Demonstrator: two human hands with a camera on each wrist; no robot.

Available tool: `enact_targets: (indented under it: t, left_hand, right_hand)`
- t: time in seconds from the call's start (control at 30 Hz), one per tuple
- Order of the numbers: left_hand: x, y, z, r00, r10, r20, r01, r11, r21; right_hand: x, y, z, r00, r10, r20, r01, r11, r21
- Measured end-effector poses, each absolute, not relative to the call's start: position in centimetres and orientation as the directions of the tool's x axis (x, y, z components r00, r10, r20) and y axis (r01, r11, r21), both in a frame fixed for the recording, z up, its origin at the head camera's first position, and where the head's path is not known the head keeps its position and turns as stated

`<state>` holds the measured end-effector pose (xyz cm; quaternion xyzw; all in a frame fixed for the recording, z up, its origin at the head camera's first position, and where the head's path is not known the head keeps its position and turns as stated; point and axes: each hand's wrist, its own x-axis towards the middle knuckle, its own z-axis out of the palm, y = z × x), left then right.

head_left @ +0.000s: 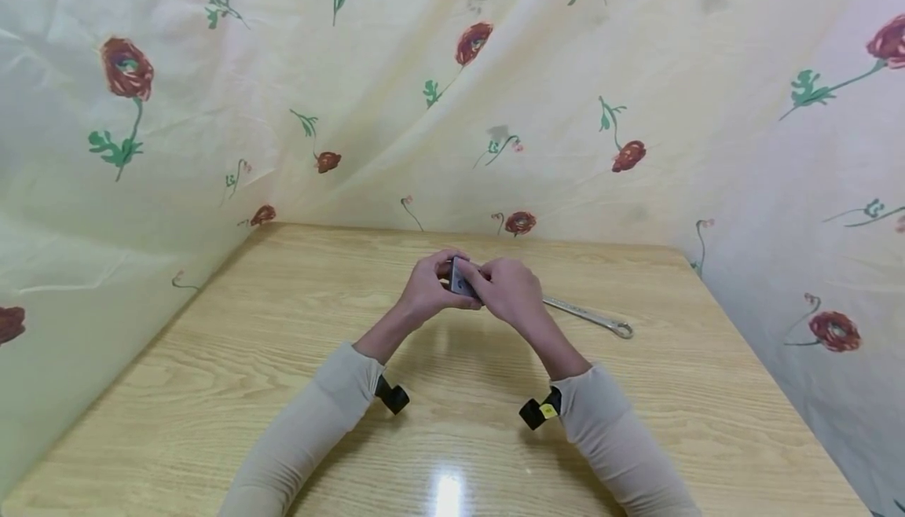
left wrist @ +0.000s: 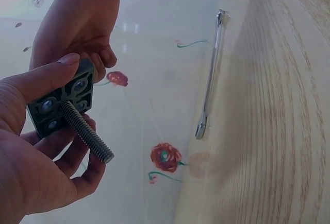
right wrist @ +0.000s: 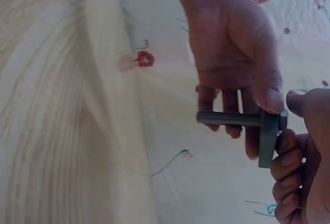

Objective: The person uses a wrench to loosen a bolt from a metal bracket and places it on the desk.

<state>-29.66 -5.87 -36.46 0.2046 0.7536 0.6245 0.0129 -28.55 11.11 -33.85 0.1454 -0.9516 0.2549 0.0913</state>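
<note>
We've both grips clamped on the metal plate w/ bolt through it: left hand thumb on plate edge, right hand fingers curled behind; held above tabletop, forearms converging, wrench lying just right

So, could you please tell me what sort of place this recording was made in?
Probably a makeshift workbench set-up: a bare wooden table hemmed in by flower-printed cloth, a wrench lying on it, and both hands holding a bolted metal plate.
</note>
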Motion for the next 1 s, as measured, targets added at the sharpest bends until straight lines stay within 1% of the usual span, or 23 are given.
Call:
enact_targets:
  t: [0.2,0.33,1.0]
  left_hand:
    - [-29.75,-5.88,-36.56,-0.918,0.321,0.235,0.291,0.139,0.947]
    - [-29.77,-5.93,-36.52,-0.917,0.316,0.244,0.301,0.148,0.942]
    - [-29.68,-6.3,-36.27,-0.921,0.306,0.243,0.311,0.199,0.929]
  right_hand:
    - [-28.61,10.53,-34.17,-0.909,-0.243,0.338,-0.368,0.849,-0.379]
    - [-28.66,10.48,-34.19,-0.89,-0.267,0.369,-0.4,0.845,-0.355]
    - [-28.51,11.18,-34.18,-0.834,-0.368,0.411,-0.512,0.792,-0.331]
